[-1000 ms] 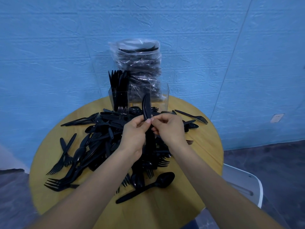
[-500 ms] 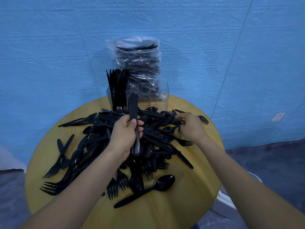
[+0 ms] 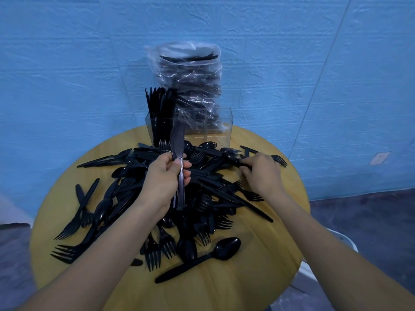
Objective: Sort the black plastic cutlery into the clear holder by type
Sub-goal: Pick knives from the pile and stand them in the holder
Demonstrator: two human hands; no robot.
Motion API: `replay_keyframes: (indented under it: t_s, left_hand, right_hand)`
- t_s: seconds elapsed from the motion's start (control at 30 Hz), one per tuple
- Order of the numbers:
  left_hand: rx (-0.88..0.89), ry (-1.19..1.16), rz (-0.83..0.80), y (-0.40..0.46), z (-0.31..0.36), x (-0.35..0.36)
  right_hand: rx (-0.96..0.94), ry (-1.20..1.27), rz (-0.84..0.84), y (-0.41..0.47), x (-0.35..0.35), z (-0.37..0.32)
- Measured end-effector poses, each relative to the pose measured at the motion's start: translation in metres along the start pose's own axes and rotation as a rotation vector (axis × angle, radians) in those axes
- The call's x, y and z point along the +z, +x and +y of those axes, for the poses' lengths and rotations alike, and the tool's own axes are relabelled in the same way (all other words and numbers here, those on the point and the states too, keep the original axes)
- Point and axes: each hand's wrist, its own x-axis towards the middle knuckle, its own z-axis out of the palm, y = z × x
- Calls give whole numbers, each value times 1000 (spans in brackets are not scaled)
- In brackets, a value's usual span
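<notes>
The left hand [image 3: 166, 178] holds a small bundle of black knives [image 3: 178, 167] upright above the pile, blades up; its fingers [image 3: 185, 173] are curled round the handles and the thumb presses on them from the front. I think there are two or three knives in the bundle, but the view does not let me count them.

The right hand [image 3: 260, 173] reaches into the far right side of the pile of black cutlery [image 3: 202, 198]. Its fingertips are closed on a black piece there, which looks like a handle, though I cannot tell of which kind.

The pile of forks, spoons and knives covers the middle of the round wooden surface [image 3: 258, 254]. One spoon [image 3: 202, 257] lies apart at the near edge of the pile.

The clear holder [image 3: 220, 129] stands at the far edge of the surface. Its left compartment holds black cutlery standing upright [image 3: 160, 113]. Behind it stands a clear plastic bag [image 3: 190, 81] full of black cutlery, against the blue wall [image 3: 67, 63].
</notes>
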Motion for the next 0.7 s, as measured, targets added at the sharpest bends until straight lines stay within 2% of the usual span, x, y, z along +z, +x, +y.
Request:
replay_keyframes:
  t_s: [0.13, 0.27, 0.37, 0.53, 0.7]
  left_hand:
    - [21, -9, 24, -1, 1, -10]
    - [32, -19, 59, -3, -2, -20]
    - [33, -29, 76, -4, -3, -29]
    - [31, -54, 91, -4, -7, -45]
    - [32, -57, 97, -3, -10, -53]
  right_hand:
    - [-92, 222, 7, -7, -1, -20]
    - [-213, 275, -213, -19, 6, -51]
    - [-226, 285, -273, -25, 10, -62]
    - [-204, 431, -165, -33, 5, -67]
    - [37, 594, 38, -29, -1, -60]
